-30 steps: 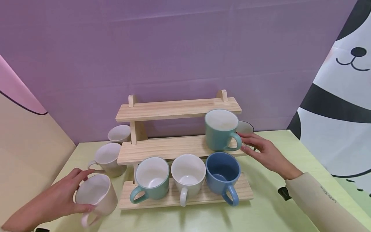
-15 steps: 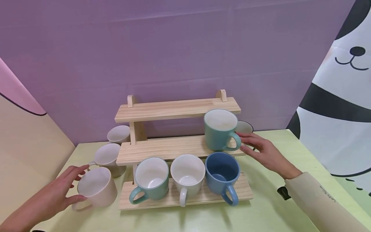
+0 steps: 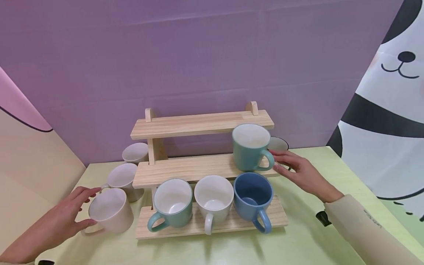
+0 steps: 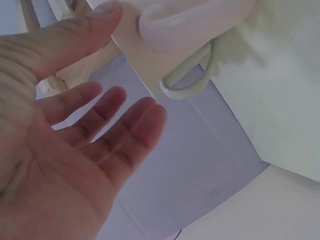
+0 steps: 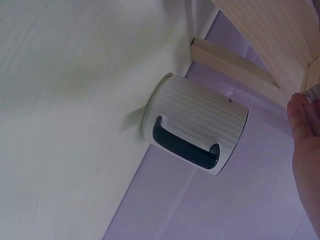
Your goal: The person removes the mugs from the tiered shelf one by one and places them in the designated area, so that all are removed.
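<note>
Left hand (image 3: 67, 212) hovering loose-fingered; pale-pink cylindrical ceramic mug (image 3: 120, 218) sitting just right. Teal cylindrical ceramic mug (image 3: 246, 155) standing left of right hand (image 3: 303, 173); grip: can't tell.

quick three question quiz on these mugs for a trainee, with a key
1. How many mugs stand on the bottom shelf?
2. True or false: on that shelf, the blue mug stands left of the white one.
3. Which colour is the outside of the middle-shelf mug by the right grip? a) pink b) black c) teal

Key:
1. Three.
2. False: the blue mug is to the white one's right.
3. c
</note>
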The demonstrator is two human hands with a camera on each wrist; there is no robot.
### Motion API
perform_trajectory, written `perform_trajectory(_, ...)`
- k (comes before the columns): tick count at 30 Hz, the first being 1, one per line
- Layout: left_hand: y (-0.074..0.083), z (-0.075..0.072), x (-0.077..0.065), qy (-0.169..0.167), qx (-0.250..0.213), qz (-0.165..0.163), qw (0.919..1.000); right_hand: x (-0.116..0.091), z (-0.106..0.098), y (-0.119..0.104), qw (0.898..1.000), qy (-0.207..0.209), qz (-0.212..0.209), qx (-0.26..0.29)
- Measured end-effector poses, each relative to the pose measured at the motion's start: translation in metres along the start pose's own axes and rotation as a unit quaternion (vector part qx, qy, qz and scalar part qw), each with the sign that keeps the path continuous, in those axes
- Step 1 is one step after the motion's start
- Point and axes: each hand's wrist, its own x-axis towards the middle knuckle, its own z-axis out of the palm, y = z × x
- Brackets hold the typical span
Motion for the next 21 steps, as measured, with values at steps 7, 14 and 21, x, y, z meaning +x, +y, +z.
perform_trajectory(7, 0.009, -0.001, 0.004, 0.010, 0.009, 0.019, 0.9997, 0.001, 0.000, -0.001, 1.000, 0.003, -0.001, 0.007)
perform_trajectory(14, 0.040, -0.008, 0.027, 0.011, 0.011, 0.037, 0.9992, 0.001, 0.000, -0.003, 1.000, 0.001, -0.006, 0.018)
perform_trajectory(21, 0.059, -0.006, 0.063, -0.016, 0.008, 0.035, 0.9992, 0.001, 0.001, -0.003, 1.000, 0.001, -0.007, 0.019)
